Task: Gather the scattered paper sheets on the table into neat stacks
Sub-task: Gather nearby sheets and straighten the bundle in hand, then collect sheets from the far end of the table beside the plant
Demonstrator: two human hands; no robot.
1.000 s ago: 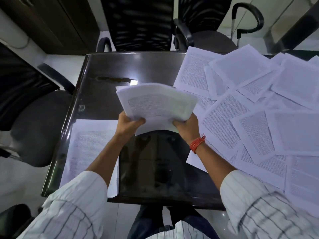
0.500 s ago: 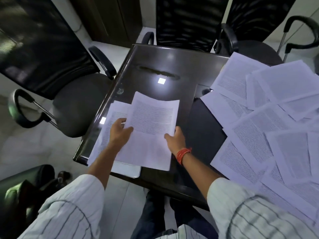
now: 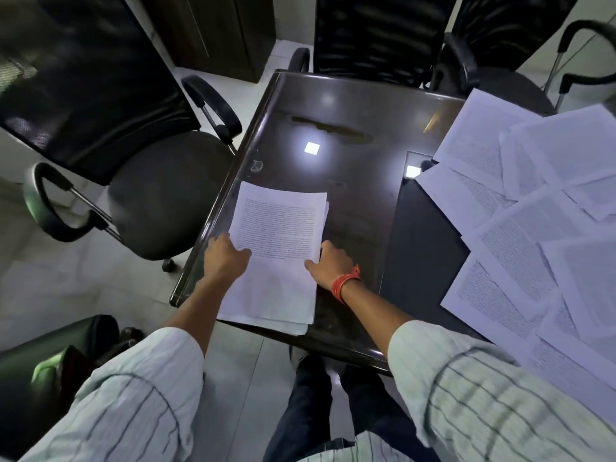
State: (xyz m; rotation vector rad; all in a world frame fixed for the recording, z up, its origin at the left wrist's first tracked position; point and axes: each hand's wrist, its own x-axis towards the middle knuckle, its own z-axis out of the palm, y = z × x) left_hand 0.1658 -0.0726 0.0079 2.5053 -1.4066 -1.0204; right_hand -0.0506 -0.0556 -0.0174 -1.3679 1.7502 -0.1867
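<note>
**Hidden and cut off**

Scattered sheets (image 3: 520,228) cropped at right edge – overlapped, print too small to read. Stack (image 3: 276,248) side edges covered by left hand (image 3: 224,258) and right hand (image 3: 331,263). Table (image 3: 333,128) near corner hidden under sleeve (image 3: 483,395).

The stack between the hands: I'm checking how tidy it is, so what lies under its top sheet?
Under the top sheet of the stack, more white sheets stick out at the right edge and near corner, slightly misaligned. Their count and print are covered. The stack rests on the dark table.
</note>
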